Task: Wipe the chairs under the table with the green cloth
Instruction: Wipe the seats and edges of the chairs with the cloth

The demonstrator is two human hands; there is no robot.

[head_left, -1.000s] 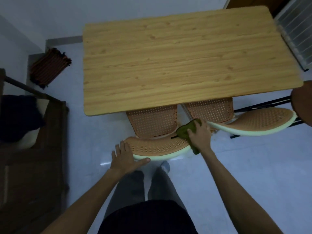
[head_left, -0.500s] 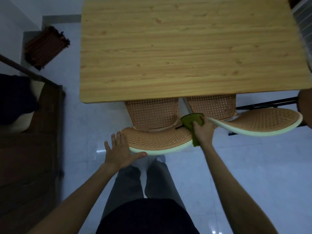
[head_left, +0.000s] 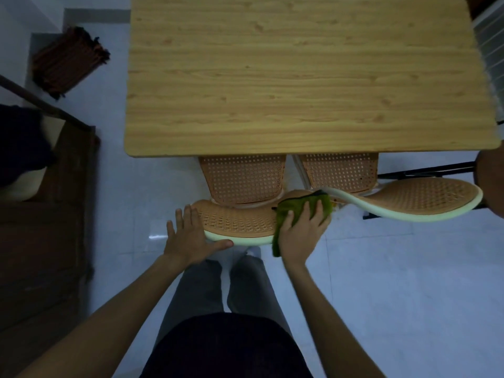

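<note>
At about nine o'clock from the near chair (head_left: 240,219), the left hand (head_left: 191,238) lies flat and open, fingers spread, with the thumb running along the pale rim of that chair's backrest; it grips nothing and looks to be steadying the chair. The forearm reaches up from the lower left, nearly straight. The chair is tucked partly under the wooden counter (head_left: 311,77), its perforated seat showing just below the counter's near edge at twelve o'clock from the backrest. At three o'clock on that backrest, the right hand (head_left: 302,227) presses down on the green cloth (head_left: 302,205), palm flat and fingers splayed over it, with a fold of cloth hanging below the rim near the wrist. The cloth sits where this backrest meets the curved back of the second chair (head_left: 425,200), which extends away toward three o'clock. The step in hand appears to be wiping the top of the first backrest, at its right end. The next move probably calls for dragging the cloth across the rest of this back toward the left hand, or carrying it over onto the second chair, while keeping even pressure so the cloth does not bunch or slip off the rim.
</note>
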